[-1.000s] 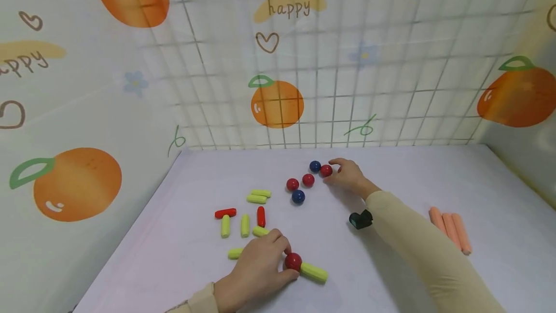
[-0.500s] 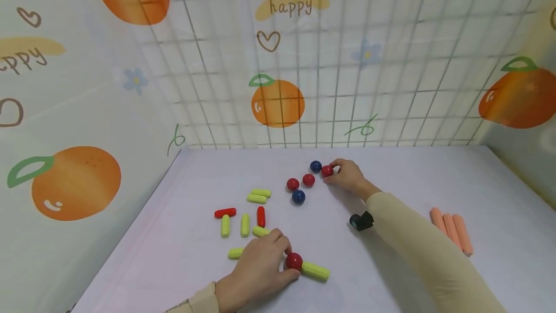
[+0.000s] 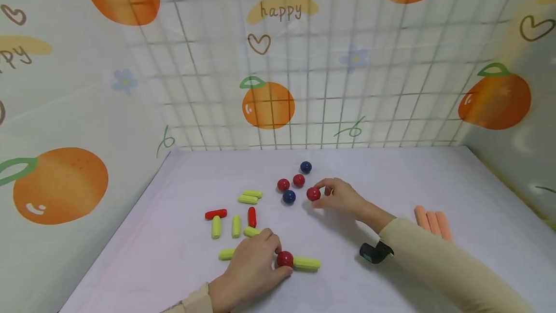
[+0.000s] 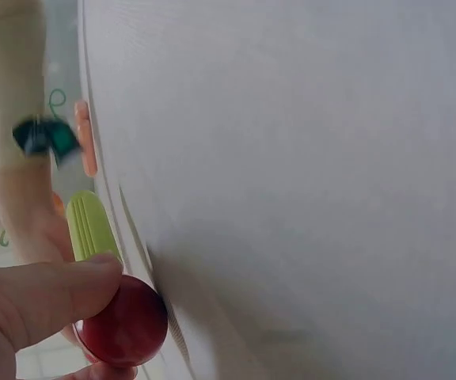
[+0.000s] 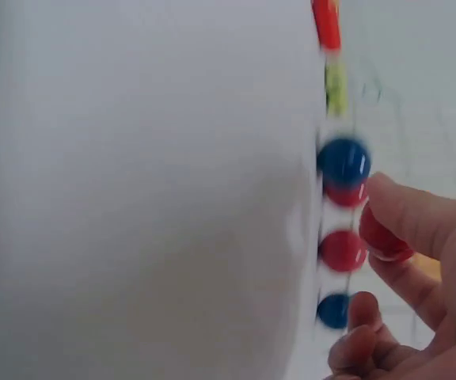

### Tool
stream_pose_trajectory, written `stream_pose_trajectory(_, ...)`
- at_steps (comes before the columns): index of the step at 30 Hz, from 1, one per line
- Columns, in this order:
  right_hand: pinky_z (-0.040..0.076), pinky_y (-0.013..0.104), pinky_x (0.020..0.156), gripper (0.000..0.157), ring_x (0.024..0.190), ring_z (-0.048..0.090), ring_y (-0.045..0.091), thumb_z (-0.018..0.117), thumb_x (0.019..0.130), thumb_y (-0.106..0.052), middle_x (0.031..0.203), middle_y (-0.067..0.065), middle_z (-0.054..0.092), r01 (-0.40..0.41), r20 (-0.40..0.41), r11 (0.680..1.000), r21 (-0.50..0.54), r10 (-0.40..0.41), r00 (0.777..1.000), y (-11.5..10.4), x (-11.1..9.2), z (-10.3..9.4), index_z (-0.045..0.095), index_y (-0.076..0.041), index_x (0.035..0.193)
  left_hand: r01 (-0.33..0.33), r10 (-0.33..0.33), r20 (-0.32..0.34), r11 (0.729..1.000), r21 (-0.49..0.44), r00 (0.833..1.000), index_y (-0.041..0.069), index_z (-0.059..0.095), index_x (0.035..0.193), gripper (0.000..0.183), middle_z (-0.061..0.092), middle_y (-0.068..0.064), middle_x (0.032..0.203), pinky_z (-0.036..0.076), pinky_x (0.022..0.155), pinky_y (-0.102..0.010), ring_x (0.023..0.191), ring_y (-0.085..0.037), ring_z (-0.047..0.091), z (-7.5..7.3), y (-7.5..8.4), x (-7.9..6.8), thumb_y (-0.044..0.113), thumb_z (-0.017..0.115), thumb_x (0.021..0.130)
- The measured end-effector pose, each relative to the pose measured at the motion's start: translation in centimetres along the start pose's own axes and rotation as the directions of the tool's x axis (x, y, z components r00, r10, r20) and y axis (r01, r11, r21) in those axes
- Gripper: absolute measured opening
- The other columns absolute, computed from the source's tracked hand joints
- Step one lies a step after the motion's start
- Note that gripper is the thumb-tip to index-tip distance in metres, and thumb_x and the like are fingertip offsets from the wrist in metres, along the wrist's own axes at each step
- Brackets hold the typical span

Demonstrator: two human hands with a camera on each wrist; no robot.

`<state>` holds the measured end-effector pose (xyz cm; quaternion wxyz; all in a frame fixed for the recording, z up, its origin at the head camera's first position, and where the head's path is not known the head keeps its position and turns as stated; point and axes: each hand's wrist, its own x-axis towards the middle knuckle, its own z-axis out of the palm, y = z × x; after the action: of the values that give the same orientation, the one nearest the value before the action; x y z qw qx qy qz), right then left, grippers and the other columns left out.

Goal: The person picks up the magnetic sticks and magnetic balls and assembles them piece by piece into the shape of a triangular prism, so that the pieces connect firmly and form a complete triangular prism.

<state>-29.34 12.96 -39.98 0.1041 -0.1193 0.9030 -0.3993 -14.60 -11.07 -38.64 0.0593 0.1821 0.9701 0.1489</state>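
Note:
My left hand (image 3: 254,264) pinches a red ball (image 3: 284,259) between thumb and fingers, low at the front of the table. A yellow-green ribbed stick (image 3: 306,263) extends to the right from that ball; in the left wrist view the stick (image 4: 90,226) shows behind the thumb. Farther back, my right hand (image 3: 340,196) pinches a second red ball (image 3: 313,193) by its fingertips. The right wrist view shows this ball (image 5: 383,234) between thumb and finger, apart from the blue ball (image 5: 344,162) and the other balls beyond.
Two red balls (image 3: 283,185) and two blue balls (image 3: 288,197) lie left of the right hand. Several short yellow-green sticks (image 3: 236,226) and two red sticks (image 3: 215,214) are at the left. Three long orange sticks (image 3: 433,223) lie at the right. A patterned curtain (image 3: 208,86) stands behind the table.
My right hand has taken the red ball from beside the far blue ball and brought it nearer. The left hand keeps its grip; the attached stick has swung to lie more level.

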Motion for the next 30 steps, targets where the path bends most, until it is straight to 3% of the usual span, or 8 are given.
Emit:
stream_pose_trajectory(7, 0.039, 0.032, 0.066, 0.039, 0.09, 0.047, 0.021, 0.085, 0.074, -0.027, 0.096, 0.006, 0.056, 0.096, 0.112, 0.995, -0.008, -0.094, 0.989, -0.1, -5.4, 0.4, 0.072, -0.023, 0.11, 0.02, -0.02, -0.008, 1.0, -0.012, 1.0, 0.018, 0.063, 0.094, 0.039, 0.053, 0.008, 0.083, 0.044, 0.063, -0.021, 0.069, -0.005, 0.047, -0.2, -0.1, 0.1, 0.05, 0.079, 0.076)
stream_pose_trajectory(14, 0.04, 0.033, 0.074, 0.036, 0.093, 0.049, 0.02, 0.086, 0.072, -0.031, 0.095, 0.0, 0.057, 0.148, 0.2, 0.987, -0.07, -0.131, 0.971, 0.3, -9.0, 0.5, 0.072, -0.027, 0.105, 0.004, -0.004, -0.024, 1.0, 0.003, 1.0, 0.018, 0.064, 0.092, 0.037, 0.053, 0.009, 0.082, 0.042, 0.062, -0.02, 0.068, -0.005, 0.046, -0.1, 0.0, 0.1, 0.049, 0.079, 0.077)
stream_pose_trajectory(24, 0.039, 0.028, 0.077, 0.035, 0.094, 0.049, 0.016, 0.085, 0.073, -0.036, 0.095, -0.003, 0.056, 0.224, 0.242, 0.973, -0.065, -0.202, 0.949, 0.9, -10.6, 1.1, 0.071, -0.03, 0.105, 0.007, -0.006, -0.031, 1.0, 0.012, 0.999, 0.018, 0.064, 0.091, 0.038, 0.053, 0.009, 0.081, 0.041, 0.061, -0.019, 0.067, -0.005, 0.046, 0.1, 0.2, 0.1, 0.05, 0.078, 0.077)
stream_pose_trajectory(30, 0.039, 0.027, 0.076, 0.035, 0.093, 0.049, 0.015, 0.085, 0.073, -0.036, 0.095, -0.003, 0.056, 0.225, 0.237, 0.972, -0.072, -0.203, 0.95, 0.8, -11.1, 1.1, 0.071, -0.029, 0.104, 0.003, -0.002, -0.031, 1.0, 0.017, 1.0, 0.018, 0.064, 0.091, 0.037, 0.053, 0.009, 0.081, 0.041, 0.061, -0.019, 0.067, -0.005, 0.045, 0.3, 0.2, 0.1, 0.05, 0.079, 0.077)
